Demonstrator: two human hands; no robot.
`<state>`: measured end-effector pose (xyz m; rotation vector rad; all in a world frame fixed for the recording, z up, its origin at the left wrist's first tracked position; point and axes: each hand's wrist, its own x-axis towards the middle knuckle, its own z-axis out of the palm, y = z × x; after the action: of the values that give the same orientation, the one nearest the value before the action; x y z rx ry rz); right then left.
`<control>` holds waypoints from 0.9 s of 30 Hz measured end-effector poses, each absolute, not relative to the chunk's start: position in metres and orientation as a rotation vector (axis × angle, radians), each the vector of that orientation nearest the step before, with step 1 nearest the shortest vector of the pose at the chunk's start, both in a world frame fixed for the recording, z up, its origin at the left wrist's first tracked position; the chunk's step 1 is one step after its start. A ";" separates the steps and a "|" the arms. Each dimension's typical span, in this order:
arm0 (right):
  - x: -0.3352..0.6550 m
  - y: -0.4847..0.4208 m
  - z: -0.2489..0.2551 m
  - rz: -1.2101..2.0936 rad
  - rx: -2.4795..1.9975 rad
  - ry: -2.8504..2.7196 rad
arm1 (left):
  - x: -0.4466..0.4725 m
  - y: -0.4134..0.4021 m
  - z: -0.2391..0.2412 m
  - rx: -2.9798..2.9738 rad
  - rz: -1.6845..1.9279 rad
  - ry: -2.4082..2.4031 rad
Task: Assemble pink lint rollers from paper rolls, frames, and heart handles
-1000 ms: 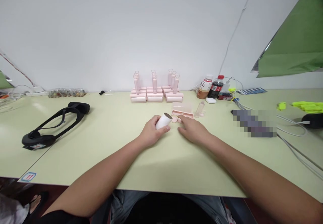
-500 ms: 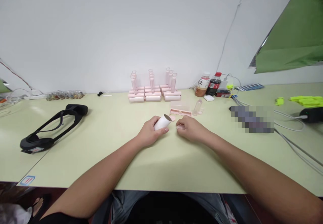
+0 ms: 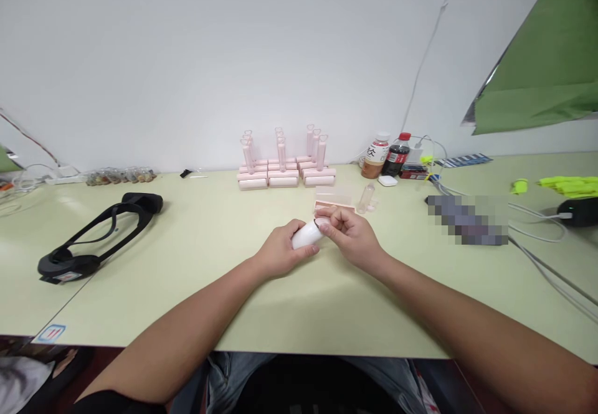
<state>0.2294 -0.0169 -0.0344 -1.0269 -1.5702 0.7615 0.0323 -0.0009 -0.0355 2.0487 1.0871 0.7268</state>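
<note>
My left hand (image 3: 283,250) is wrapped round a white lint roller roll (image 3: 306,235), which is tilted with its far end up to the right. At that end, my right hand (image 3: 350,233) pinches a small pale pink end cap (image 3: 322,221) against the opening; the fingers partly hide it. Just beyond the hands lies an open pink roller case (image 3: 346,206) with a clear lid (image 3: 331,192). Beside it on the right lies a translucent pink handle (image 3: 366,198).
Several pink lint rollers (image 3: 283,176) with upright handles stand in rows by the wall. Two drink bottles (image 3: 375,157) and a white case (image 3: 387,180) are at the back right. A black headset (image 3: 100,236) lies left; cables (image 3: 537,255) and a blurred object (image 3: 467,220) lie right.
My right hand has moved left and slightly up, bringing the small cap to the roll's open end. My left hand has shifted slightly right with the roll, which now lies flatter.
</note>
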 end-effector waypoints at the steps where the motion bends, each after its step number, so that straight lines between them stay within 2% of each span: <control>1: 0.228 -0.018 -0.036 0.742 -1.027 -1.596 | 0.032 -0.001 -0.036 2.051 0.721 1.076; 12: 0.223 -0.023 -0.039 0.782 -1.005 -1.712 | 0.034 -0.003 -0.034 2.018 0.744 1.017; 19: 0.227 -0.028 -0.040 0.599 -0.960 -1.757 | 0.035 -0.003 -0.031 1.947 0.832 1.052; 22: 0.226 -0.032 -0.039 0.641 -0.955 -1.982 | 0.034 -0.001 -0.031 1.959 0.852 1.056; 27: 0.230 -0.020 -0.041 0.606 -1.103 -2.005 | 0.032 0.003 -0.033 1.945 0.920 1.106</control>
<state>0.2303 -0.0200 -0.0411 -1.1026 -2.0053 0.6062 0.0318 0.0032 -0.0330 1.9448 1.1055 0.9200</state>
